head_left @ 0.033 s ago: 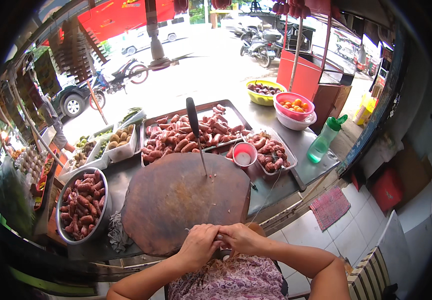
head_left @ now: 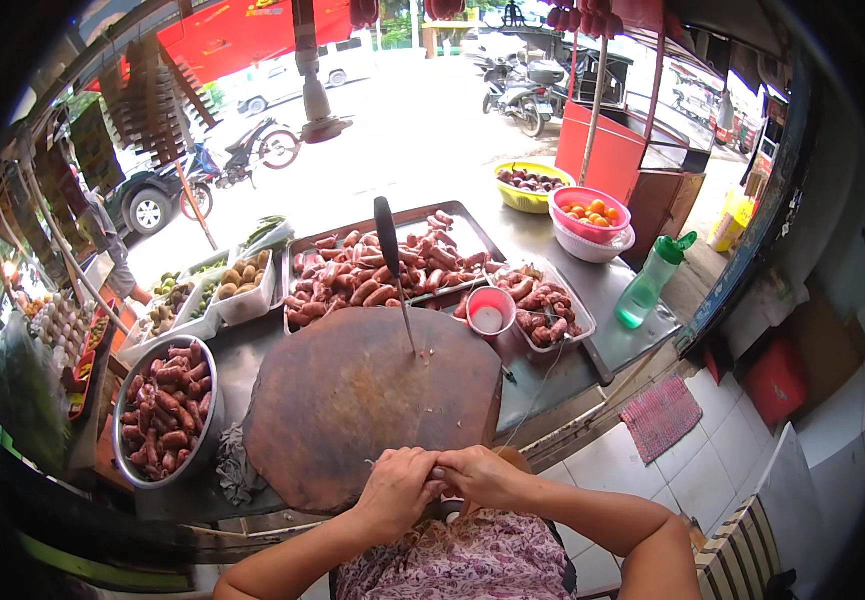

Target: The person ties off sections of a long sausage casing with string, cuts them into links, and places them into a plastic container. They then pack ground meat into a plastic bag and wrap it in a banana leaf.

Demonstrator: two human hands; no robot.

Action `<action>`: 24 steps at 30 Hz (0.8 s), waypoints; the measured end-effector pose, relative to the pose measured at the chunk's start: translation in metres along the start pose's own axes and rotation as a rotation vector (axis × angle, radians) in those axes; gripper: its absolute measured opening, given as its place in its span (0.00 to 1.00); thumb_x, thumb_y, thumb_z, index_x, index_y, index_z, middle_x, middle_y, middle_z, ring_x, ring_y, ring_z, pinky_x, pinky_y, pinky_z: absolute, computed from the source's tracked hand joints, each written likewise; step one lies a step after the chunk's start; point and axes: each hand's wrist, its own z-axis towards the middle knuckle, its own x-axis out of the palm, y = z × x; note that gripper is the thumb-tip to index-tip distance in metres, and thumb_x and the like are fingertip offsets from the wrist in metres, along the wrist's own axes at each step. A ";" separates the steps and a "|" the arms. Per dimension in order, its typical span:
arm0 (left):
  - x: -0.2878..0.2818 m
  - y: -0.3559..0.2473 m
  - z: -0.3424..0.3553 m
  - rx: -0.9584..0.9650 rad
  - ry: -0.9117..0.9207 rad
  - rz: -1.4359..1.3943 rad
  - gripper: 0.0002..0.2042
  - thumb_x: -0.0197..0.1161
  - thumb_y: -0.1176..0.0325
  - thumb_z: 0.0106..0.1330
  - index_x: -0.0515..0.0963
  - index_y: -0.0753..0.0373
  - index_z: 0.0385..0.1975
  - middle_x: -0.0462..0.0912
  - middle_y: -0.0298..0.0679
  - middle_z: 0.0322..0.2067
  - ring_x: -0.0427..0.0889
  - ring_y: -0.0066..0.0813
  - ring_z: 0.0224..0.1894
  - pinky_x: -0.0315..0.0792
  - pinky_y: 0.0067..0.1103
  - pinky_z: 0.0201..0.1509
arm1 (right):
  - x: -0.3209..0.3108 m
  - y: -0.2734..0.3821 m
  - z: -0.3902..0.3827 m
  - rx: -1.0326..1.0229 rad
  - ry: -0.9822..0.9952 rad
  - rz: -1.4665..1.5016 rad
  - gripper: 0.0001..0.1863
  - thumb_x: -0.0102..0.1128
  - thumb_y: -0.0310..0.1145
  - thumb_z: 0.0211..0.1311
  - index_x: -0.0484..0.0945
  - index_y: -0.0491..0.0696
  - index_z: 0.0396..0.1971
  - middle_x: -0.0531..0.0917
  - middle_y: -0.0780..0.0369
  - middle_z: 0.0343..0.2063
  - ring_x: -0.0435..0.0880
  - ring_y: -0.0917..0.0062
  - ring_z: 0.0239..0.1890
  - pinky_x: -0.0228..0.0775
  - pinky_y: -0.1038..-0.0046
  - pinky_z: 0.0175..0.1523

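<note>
My left hand and my right hand meet at the near edge of a thick round wooden board, both with curled fingers around something small that I cannot make out. A black-handled knife stands upright, its tip on the board. Behind the board lie sausages on a metal tray, a plastic tub of sausages and a small pink-rimmed cup. To the left, a metal bowl holds more sausages, beside a crumpled grey cloth.
Plastic tubs of produce stand at the back left. A yellow basket, a pink bowl of orange fruit and a green bottle stand at the right. A pink mat lies below. Motorcycles are parked outside.
</note>
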 end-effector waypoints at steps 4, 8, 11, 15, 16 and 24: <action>-0.012 0.003 0.002 0.047 0.108 0.162 0.07 0.62 0.67 0.65 0.76 0.62 0.36 0.79 0.42 0.33 0.78 0.42 0.40 0.67 0.34 0.48 | -0.006 0.009 0.009 0.105 0.184 -0.021 0.15 0.52 0.36 0.75 0.79 0.40 0.34 0.82 0.58 0.22 0.82 0.69 0.26 0.73 0.67 0.34; -0.019 -0.002 -0.003 0.096 0.240 0.095 0.06 0.60 0.65 0.68 0.76 0.61 0.33 0.79 0.38 0.33 0.78 0.39 0.41 0.66 0.33 0.49 | -0.012 0.006 0.004 0.198 0.414 0.242 0.17 0.49 0.36 0.78 0.77 0.41 0.30 0.78 0.66 0.22 0.77 0.81 0.26 0.72 0.73 0.35; -0.023 -0.004 -0.008 0.178 0.252 0.002 0.06 0.61 0.66 0.68 0.77 0.60 0.34 0.79 0.36 0.35 0.78 0.37 0.42 0.65 0.32 0.52 | -0.025 0.011 -0.007 0.136 0.517 0.230 0.17 0.49 0.35 0.78 0.75 0.41 0.29 0.78 0.66 0.22 0.76 0.81 0.26 0.72 0.73 0.34; -0.036 0.005 -0.015 0.132 0.283 -0.191 0.05 0.62 0.67 0.68 0.80 0.60 0.36 0.81 0.36 0.38 0.78 0.35 0.46 0.63 0.32 0.58 | -0.056 0.029 -0.022 0.165 0.493 0.104 0.14 0.52 0.34 0.75 0.78 0.41 0.31 0.79 0.64 0.22 0.80 0.78 0.27 0.73 0.72 0.36; -0.041 0.010 -0.015 0.104 0.282 -0.233 0.05 0.62 0.68 0.68 0.80 0.61 0.37 0.81 0.36 0.39 0.78 0.35 0.47 0.63 0.32 0.59 | -0.070 0.032 -0.024 0.167 0.438 0.114 0.13 0.54 0.34 0.74 0.78 0.41 0.32 0.79 0.64 0.22 0.81 0.77 0.28 0.74 0.72 0.36; -0.043 0.064 0.007 -0.446 -0.321 -1.658 0.10 0.55 0.63 0.77 0.76 0.63 0.37 0.79 0.41 0.38 0.79 0.29 0.39 0.77 0.26 0.44 | -0.255 -0.019 0.087 -0.441 -1.047 -0.271 0.12 0.55 0.34 0.73 0.82 0.42 0.35 0.83 0.61 0.24 0.79 0.80 0.27 0.69 0.74 0.34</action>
